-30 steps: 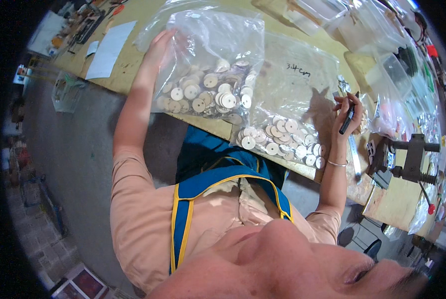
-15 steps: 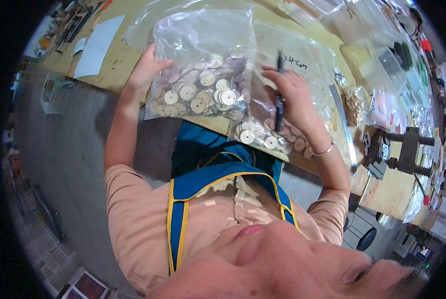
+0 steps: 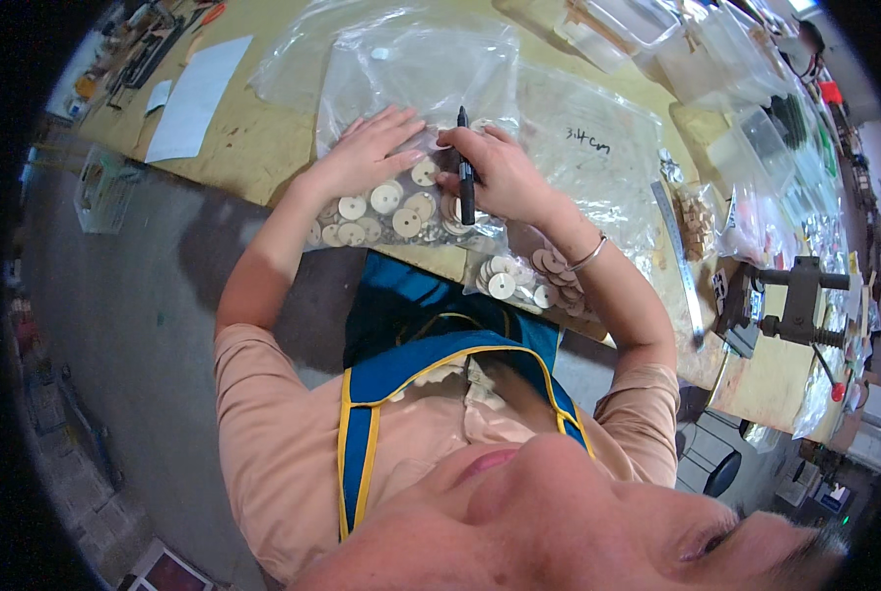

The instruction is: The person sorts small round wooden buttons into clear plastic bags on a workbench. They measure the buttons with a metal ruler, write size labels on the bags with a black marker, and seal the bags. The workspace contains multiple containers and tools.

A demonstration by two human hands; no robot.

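Left hand (image 3: pixel 367 153) now lies flat, fingers spread, palm down on the front bag (image 3: pixel 416 128). It grips nothing, just presses the plastic onto the table (image 3: pixel 253 158). Half a second ago that hand held the bag by its left edge with the bag lifted and tilted toward the body; now the bag is down on the tabletop with its lower end at the near edge.

Right hand (image 3: pixel 500 177) is closed around a black marker (image 3: pixel 466 177), held roughly upright with one end showing above the fingers, over the same bag just right of the left hand. The two hands almost touch. Earlier the marker hand was further right over the second bag; a second ago it was well off to the right near the ruler.

Wooden discs (image 3: pixel 386 212) are bunched at the lower end of the front bag, under and below both hands. The second bag (image 3: pixel 588 167), with handwriting on it, lies to the right, partly under the right wrist; its own discs (image 3: pixel 519 281) sit at the table edge.

A metal ruler (image 3: pixel 682 261) lies right of that bag, unchanged. A white sheet of paper (image 3: pixel 194 94) is far left on the table, and clear plastic boxes (image 3: pixel 677 49) stand at the back right.
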